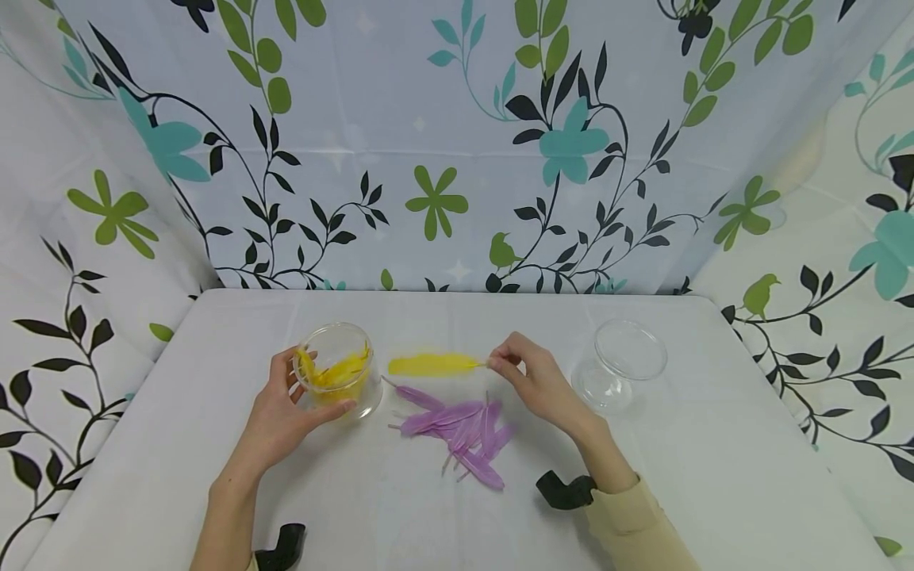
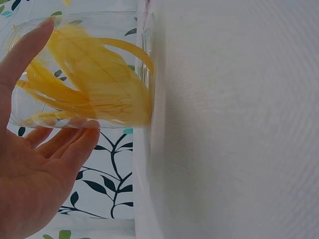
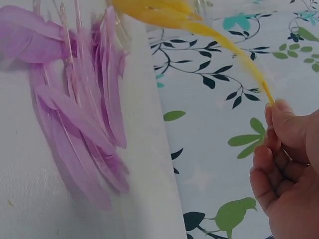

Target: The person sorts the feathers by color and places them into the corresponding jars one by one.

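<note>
My left hand (image 1: 289,408) grips a clear glass jar (image 1: 368,396) from its left side, thumb in front and fingers round the back. Several yellow feathers (image 2: 94,74) lie bunched inside it. By its quill tip, my right hand (image 1: 531,377) pinches one yellow feather (image 1: 434,364) between thumb and fingertips. That feather stretches level to the left, its broad end close to the jar. In the right wrist view the pinched quill (image 3: 266,89) curves up from the fingertips. A loose pile of purple feathers (image 1: 460,428) lies on the table between the hands.
A second clear glass jar (image 1: 603,388) stands to the right, behind my right forearm. The white-covered table (image 1: 457,523) ends at a patterned curtain (image 1: 357,95) at the back. Black wrist mounts (image 1: 564,490) stick out from both wrists.
</note>
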Demonstrator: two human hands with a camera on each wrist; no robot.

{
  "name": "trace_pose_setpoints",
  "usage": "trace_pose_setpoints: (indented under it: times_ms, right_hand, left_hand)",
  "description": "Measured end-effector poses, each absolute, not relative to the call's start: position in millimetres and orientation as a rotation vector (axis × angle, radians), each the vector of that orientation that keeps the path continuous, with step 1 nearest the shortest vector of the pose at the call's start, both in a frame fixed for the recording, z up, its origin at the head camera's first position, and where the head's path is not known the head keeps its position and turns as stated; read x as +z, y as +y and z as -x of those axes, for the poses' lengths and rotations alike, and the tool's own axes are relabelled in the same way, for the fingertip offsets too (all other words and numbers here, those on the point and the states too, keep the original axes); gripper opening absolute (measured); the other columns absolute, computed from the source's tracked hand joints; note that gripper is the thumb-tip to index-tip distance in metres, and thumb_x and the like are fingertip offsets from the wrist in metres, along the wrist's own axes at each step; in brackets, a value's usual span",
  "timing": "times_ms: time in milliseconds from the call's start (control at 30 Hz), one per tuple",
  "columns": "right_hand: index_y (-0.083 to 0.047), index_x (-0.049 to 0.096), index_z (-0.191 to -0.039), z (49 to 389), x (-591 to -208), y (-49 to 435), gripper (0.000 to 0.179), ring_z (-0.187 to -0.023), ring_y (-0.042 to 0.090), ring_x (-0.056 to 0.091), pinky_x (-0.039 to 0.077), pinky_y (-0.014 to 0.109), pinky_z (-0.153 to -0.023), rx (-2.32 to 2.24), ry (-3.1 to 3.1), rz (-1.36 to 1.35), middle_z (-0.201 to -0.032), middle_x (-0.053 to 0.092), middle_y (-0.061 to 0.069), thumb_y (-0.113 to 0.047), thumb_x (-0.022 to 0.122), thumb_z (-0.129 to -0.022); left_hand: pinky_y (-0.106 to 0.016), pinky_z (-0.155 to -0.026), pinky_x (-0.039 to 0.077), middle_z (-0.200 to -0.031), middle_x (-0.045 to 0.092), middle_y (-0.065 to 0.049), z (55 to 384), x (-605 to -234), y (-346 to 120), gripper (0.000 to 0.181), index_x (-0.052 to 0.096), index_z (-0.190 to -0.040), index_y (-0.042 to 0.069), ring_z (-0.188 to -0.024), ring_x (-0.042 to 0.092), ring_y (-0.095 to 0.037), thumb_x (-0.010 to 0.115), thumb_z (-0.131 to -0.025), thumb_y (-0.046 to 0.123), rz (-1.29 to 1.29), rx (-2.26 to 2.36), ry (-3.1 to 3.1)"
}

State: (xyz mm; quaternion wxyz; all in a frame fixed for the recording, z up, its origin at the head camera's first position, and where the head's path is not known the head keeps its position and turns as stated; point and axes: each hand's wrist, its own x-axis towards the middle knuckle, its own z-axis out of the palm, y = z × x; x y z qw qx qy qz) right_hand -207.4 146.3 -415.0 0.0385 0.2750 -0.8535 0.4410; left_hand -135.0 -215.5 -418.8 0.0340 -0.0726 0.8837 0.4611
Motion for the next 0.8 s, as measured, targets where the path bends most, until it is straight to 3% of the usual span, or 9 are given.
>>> trace_pose_setpoints:
  times_ms: [333, 633, 800]
  right_hand:
    - [-0.01, 0.063, -0.097, 201.6, -401.9, 135.7, 0.006, -0.082, 0.013, 0.054, 0.047, 0.025, -0.07, 1.37, -2.536, -0.81, -0.087, 0.059, -0.003, -0.016, 0.064, -0.098]
    - [-0.012, 0.065, -0.097, 199.5, -396.5, 117.3, 0.002, -0.086, 0.014, 0.056, 0.048, 0.026, -0.077, 1.484, -2.407, -0.749, -0.089, 0.061, -0.002, -0.012, 0.067, -0.095]
    - [-0.01, 0.066, -0.096, 197.6, -398.3, 103.5, 0.008, -0.087, 0.014, 0.056, 0.049, 0.027, -0.078, 1.464, -2.382, -0.766, -0.088, 0.06, -0.002, -0.018, 0.066, -0.096]
  left_hand:
    - [-0.059, -0.113, 0.035, -0.159, 0.027, -0.023, 134.3, -419.5, -216.8, 0.118, 0.008, -0.156, 0.014, -0.145, 0.03, -0.046, 0.084, -0.074, 0.053, 0.223, 1.423, 2.722]
    - [-0.059, -0.113, 0.034, -0.159, 0.026, -0.023, 134.4, -420.2, -217.5, 0.118, 0.008, -0.156, 0.014, -0.145, 0.03, -0.046, 0.083, -0.075, 0.054, 0.217, 1.433, 2.717]
    - [-0.059, -0.113, 0.035, -0.159, 0.026, -0.023, 134.9, -421.4, -216.7, 0.117, 0.008, -0.156, 0.013, -0.145, 0.03, -0.046, 0.083, -0.075, 0.054, 0.211, 1.427, 2.723]
